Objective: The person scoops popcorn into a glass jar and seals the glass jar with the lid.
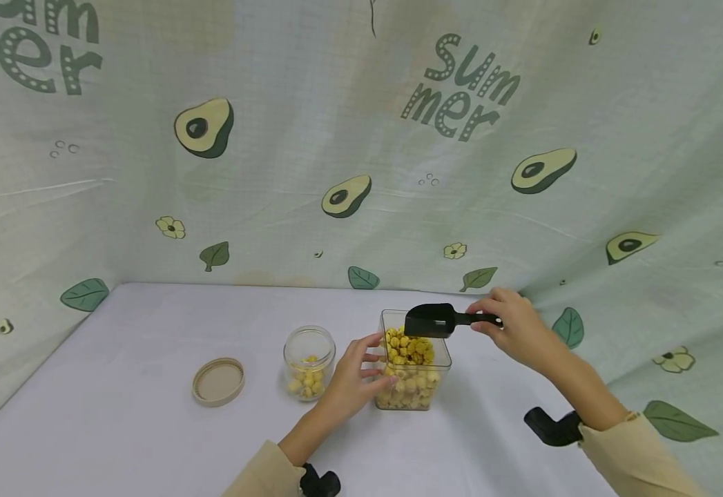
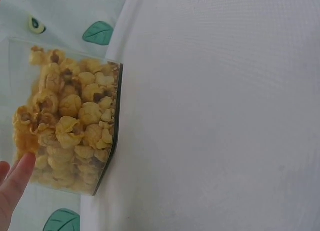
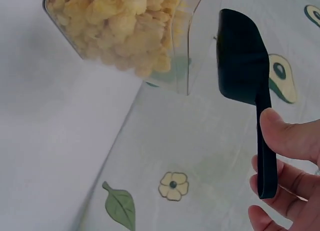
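Note:
My right hand (image 1: 508, 324) holds a black scoop (image 1: 431, 320) by its handle, thumb on one side and fingers on the other. The scoop hangs over the open top of a clear square container (image 1: 407, 397), overlapping its rim in the head view. Yellow popcorn (image 1: 406, 348) fills much of that container. My left hand (image 1: 356, 373) rests with spread fingers against the container's left side. In the left wrist view, a fingertip lies at the wall beside the popcorn (image 2: 70, 106). The right wrist view shows the scoop (image 3: 243, 58) side-on, its inside hidden.
Left of the container stands an open round glass jar (image 1: 309, 345) with some popcorn in its lower part. A round beige lid (image 1: 218, 382) lies farther left on the white table (image 1: 150, 345). A printed cloth (image 1: 274, 138) hangs behind and at the sides.

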Tool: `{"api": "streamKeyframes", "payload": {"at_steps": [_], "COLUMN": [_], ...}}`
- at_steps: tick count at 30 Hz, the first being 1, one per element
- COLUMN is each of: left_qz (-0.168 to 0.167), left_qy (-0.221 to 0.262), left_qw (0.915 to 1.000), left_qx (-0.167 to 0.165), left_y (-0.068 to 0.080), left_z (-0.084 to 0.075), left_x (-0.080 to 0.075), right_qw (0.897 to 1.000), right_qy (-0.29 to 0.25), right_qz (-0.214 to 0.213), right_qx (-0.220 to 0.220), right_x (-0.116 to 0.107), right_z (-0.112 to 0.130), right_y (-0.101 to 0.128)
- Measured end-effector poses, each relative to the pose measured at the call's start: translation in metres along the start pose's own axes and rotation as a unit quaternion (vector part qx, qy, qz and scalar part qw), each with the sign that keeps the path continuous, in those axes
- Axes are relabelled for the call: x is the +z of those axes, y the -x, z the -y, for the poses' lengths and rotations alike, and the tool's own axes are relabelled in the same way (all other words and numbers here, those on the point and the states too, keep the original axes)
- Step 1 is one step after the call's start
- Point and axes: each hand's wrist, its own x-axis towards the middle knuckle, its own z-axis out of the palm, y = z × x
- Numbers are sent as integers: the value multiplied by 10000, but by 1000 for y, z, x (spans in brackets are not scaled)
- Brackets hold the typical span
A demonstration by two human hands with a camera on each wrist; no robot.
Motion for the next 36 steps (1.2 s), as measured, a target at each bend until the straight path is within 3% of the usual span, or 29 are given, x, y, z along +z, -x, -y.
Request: {"api": "streamKeyframes", "payload": {"at_steps": [8,16,21,28,36], "left_qz": [17,-2,3,-6,29], "left_qy": [4,34,92,167,224], "left_qw": [10000,10000,9999,9999,9997], "left_qx": [50,32,42,-3,-80], "left_y": [-1,0,0,1,9], "left_z": [1,2,1,0,-34], "left_x": [1,1,0,2,-4], "right_qw": [9888,9541,9377,9218,8945], "right_qy": [1333,2765,3223,3614,4055], "right_qz": [623,972,1011,669,504], "right_qx": [-235,-615,-816,-1233,-1814], "right_x": [-16,-23,-18,-8,-4], "right_z": [13,33,38,46,58], "right_y": [-21,-37,-41,-46,-58]}}
